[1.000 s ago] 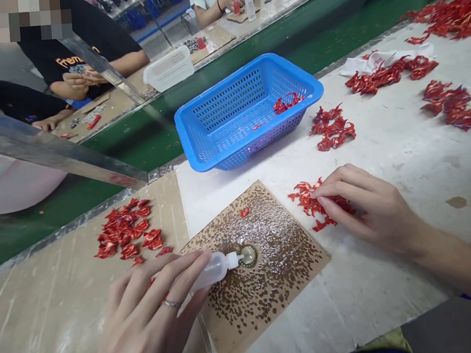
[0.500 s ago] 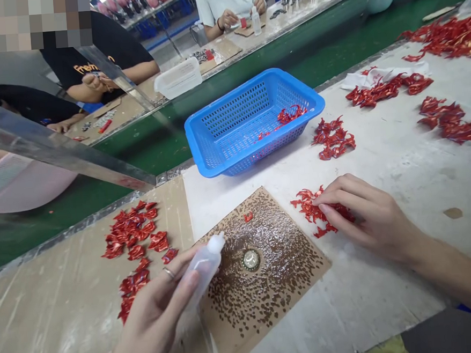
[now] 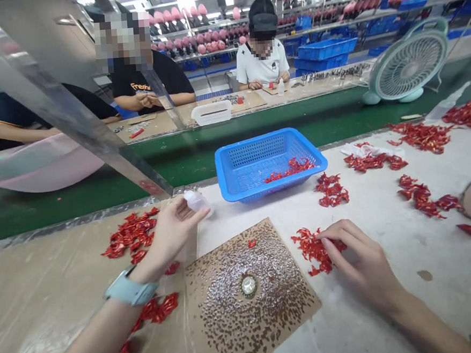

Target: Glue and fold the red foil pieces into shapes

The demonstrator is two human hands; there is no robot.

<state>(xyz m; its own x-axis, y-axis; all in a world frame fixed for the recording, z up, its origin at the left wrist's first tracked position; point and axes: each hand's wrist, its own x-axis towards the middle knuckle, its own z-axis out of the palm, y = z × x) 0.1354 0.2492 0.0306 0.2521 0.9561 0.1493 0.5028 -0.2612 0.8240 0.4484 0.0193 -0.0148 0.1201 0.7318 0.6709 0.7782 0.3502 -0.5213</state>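
My left hand [image 3: 170,227] is closed around a translucent squeeze bottle [image 3: 197,201], raised left of the blue basket and partly hidden by my fingers. My right hand [image 3: 362,256] has thumb and forefinger pinched together at a pile of small shiny red pieces [image 3: 313,249], apparently gripping one; the fingertips partly hide it. Between the hands lies a brown board [image 3: 264,309] covered in dark, glossy spots of glue-like liquid. A round metal cap [image 3: 249,286] sits at its middle, and one small red piece [image 3: 252,243] lies towards its far corner.
Behind the board, a blue perforated basket [image 3: 237,194] holds red pieces. More red pieces lie left [image 3: 129,235] and right [image 3: 420,196] on the worktable. A slanted metal post [image 3: 108,153] rises at left. Across the green belt [image 3: 193,150], people sit working; a fan [image 3: 411,64] stands right.
My left hand has moved away from the board with the squeeze bottle, towards the basket's left side. My right hand stays at the red pile. The head view has tilted up, showing more of the room.
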